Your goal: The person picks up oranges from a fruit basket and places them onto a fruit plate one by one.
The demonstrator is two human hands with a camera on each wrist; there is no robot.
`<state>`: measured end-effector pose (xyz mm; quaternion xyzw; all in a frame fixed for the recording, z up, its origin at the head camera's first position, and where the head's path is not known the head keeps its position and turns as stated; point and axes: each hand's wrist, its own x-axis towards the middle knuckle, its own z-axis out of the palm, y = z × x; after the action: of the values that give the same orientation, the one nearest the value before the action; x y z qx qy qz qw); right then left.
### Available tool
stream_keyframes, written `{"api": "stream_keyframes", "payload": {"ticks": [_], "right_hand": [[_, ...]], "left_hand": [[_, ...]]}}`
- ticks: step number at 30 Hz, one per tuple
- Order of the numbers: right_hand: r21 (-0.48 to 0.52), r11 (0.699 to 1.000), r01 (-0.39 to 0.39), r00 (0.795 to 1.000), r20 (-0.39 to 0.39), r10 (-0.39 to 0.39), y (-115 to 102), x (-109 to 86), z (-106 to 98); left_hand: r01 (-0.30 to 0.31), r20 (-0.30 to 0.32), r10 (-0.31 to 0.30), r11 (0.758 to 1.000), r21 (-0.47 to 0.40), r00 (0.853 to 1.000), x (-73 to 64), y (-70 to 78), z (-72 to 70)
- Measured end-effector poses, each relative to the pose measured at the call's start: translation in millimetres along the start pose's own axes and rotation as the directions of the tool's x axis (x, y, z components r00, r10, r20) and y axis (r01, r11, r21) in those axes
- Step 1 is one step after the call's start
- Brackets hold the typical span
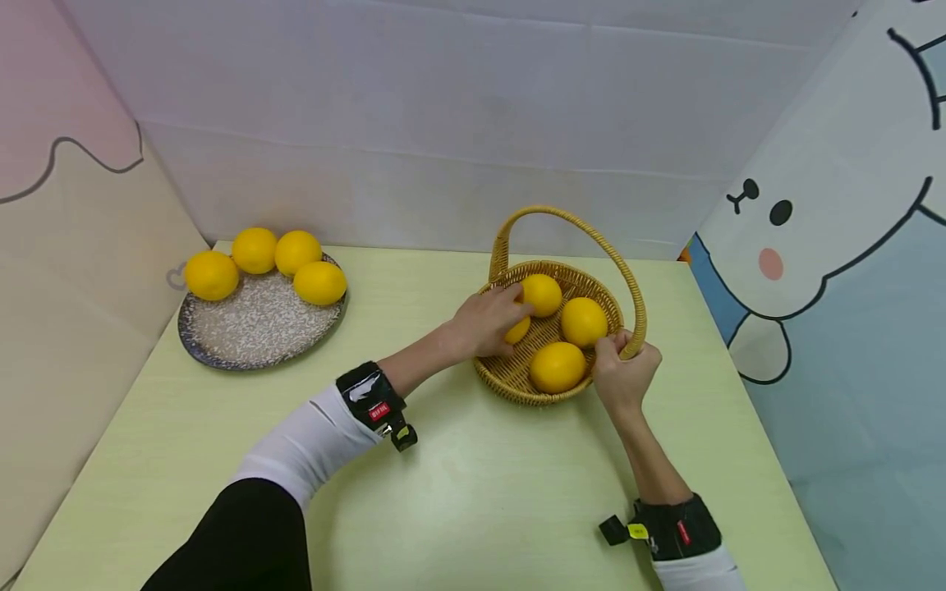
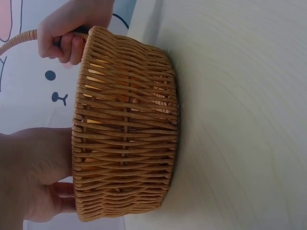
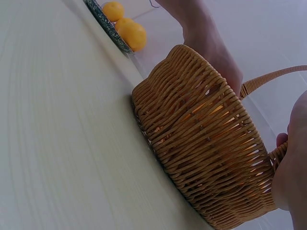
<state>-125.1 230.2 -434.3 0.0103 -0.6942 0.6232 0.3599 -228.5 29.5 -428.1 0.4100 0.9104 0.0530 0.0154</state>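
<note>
A wicker basket (image 1: 517, 389) with a tall arched handle stands on the table, several yellow lemons inside it. My left hand (image 1: 484, 322) reaches over the basket's left rim, its fingers curled round a lemon (image 1: 519, 331) that is partly hidden beneath them. Beside that hand lie another lemon (image 1: 542, 295), a lemon (image 1: 584, 322) to the right and a lemon (image 1: 557, 367) at the front. At the right side, my right hand (image 1: 626, 373) grips the lower end of the basket handle (image 1: 637, 308). In the left wrist view, the woven wall (image 2: 125, 129) hides my left fingertips.
A speckled oval plate (image 1: 259, 328) sits at the table's back left, with several lemons (image 1: 320, 283) along its far edge. Behind the pale table (image 1: 473, 492) rises a white wall sheet (image 1: 414, 197). A cartoon-printed sheet (image 1: 835, 328) hangs at the right.
</note>
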Motion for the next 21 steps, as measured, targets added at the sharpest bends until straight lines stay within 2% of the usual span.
{"api": "stream_keyframes", "payload": {"ticks": [6, 13, 21], "right_hand": [[0.002, 1.000, 0.001, 1.000, 0.001, -0.001, -1, 0.3, 1], [-0.001, 1.000, -0.011, 1.000, 0.001, 0.011, 32, 3.1, -8], [0.007, 1.000, -0.008, 1.000, -0.011, 0.008, 1, 1.0, 1]], "left_hand": [[-0.016, -0.023, 0.015, 0.999, -0.031, 1.000, -2.0, -0.7, -0.4], [-0.045, -0.038, 0.043, 0.997, -0.067, 0.998, -5.9, 3.6, -6.9], [-0.059, -0.057, 0.053, 0.991, -0.119, 0.997, -13.4, 8.0, -17.6]]}}
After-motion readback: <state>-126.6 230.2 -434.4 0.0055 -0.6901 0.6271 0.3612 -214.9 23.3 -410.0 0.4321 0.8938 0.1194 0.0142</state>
